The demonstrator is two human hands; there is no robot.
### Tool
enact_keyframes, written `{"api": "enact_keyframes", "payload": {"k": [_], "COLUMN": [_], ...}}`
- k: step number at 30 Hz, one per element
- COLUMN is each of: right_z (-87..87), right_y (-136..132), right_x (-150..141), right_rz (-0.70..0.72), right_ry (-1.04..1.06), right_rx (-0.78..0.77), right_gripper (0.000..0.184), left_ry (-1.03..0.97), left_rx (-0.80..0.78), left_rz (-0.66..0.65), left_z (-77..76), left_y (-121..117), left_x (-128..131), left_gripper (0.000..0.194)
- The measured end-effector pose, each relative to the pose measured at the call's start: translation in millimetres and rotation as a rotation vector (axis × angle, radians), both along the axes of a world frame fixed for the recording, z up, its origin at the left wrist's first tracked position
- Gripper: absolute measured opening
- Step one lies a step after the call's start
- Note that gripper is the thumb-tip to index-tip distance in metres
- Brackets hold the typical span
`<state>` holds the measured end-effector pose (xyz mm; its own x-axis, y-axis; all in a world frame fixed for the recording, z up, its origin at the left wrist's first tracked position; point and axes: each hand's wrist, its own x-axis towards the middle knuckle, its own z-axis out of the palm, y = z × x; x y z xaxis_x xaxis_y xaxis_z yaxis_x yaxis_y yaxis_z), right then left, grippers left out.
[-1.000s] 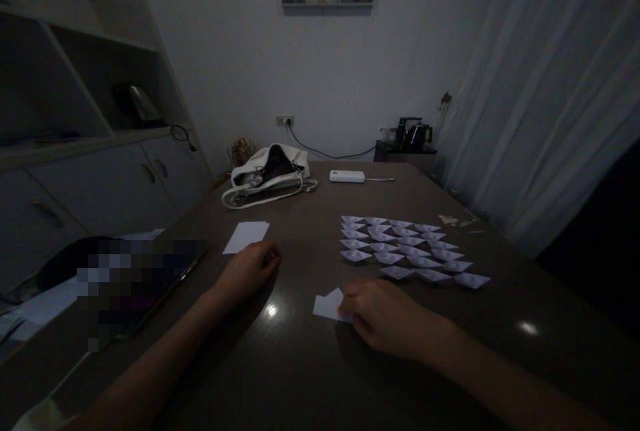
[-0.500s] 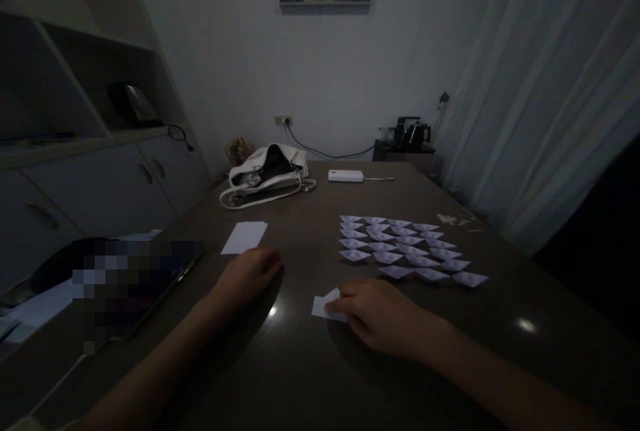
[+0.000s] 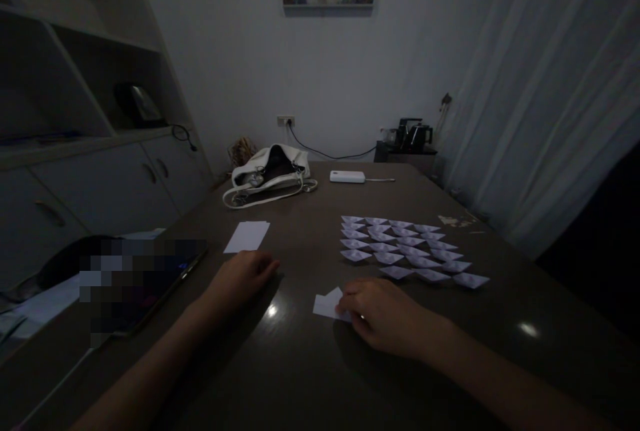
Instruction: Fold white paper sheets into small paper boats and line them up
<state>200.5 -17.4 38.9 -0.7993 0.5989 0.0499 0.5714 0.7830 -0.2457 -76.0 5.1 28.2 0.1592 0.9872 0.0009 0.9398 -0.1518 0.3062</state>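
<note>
A small folded white paper (image 3: pixel 327 304) lies on the dark table, its left part showing a raised point and a flat strip. My right hand (image 3: pixel 377 314) covers its right end, fingers bent and pressed onto the paper. To the left, my left hand (image 3: pixel 247 276) rests on the tabletop with loosely bent fingers and holds nothing. Just beyond it sits a small stack of white paper sheets (image 3: pixel 247 236). Beyond my right hand stand several folded paper boats (image 3: pixel 410 251), set out in rows.
At the far end are a white handbag (image 3: pixel 273 174) and a white power bank (image 3: pixel 347 177) with a short cable. A tablet (image 3: pixel 155 291), partly blurred out, lies at the left edge with a cable. Paper scraps (image 3: pixel 456 221) lie near the right edge.
My right fingers have drawn back slightly to the right along the folded paper, uncovering more of it. My left hand has shifted slightly, still on the table. The view has moved a little.
</note>
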Motion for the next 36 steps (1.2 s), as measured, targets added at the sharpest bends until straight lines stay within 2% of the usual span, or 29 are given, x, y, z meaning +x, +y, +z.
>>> {"api": "enact_keyframes", "payload": {"k": [4, 6, 10, 12, 16, 22, 27, 31, 36], "right_z": [0.7, 0.5, -1.6, -2.8, -3.4, -5.5, -5.3, -1.3, -0.2], "right_y": [0.4, 0.6, 0.8, 0.7, 0.1, -0.4, -0.2, -0.1, 0.2], "right_x": [-0.3, -0.2, 0.1, -0.2, -1.4, -1.1, -0.2, -0.8, -0.9], "right_rz": [0.005, 0.005, 0.014, 0.019, 0.020, 0.017, 0.013, 0.006, -0.002], "right_ry": [0.008, 0.005, 0.004, 0.004, 0.002, 0.020, 0.010, -0.007, -0.002], "right_rx": [0.001, 0.006, 0.020, 0.028, 0.046, 0.031, 0.019, 0.007, 0.005], "right_gripper": [0.030, 0.029, 0.030, 0.031, 0.028, 0.030, 0.031, 0.031, 0.029], "left_ry": [0.003, 0.016, 0.086, 0.182, 0.356, 0.307, 0.321, 0.349, 0.171], "left_rx": [0.000, 0.006, 0.182, 0.265, 0.145, 0.015, -0.002, 0.050, 0.175], "left_rz": [0.024, 0.066, 0.271, 0.392, 0.528, 0.435, 0.493, 0.596, 0.623], "left_z": [6.8, 13.4, 27.0, 30.4, 27.3, 16.7, 18.5, 23.2, 18.1], "left_y": [-1.8, -3.0, -4.9, -6.0, -8.3, -7.3, -6.2, -9.7, -13.6], "left_x": [0.5, -8.6, -54.8, -83.3, -119.4, -122.1, -123.8, -127.6, -141.0], "left_gripper": [0.045, 0.045, 0.033, 0.035, 0.044, 0.052, 0.048, 0.044, 0.040]}}
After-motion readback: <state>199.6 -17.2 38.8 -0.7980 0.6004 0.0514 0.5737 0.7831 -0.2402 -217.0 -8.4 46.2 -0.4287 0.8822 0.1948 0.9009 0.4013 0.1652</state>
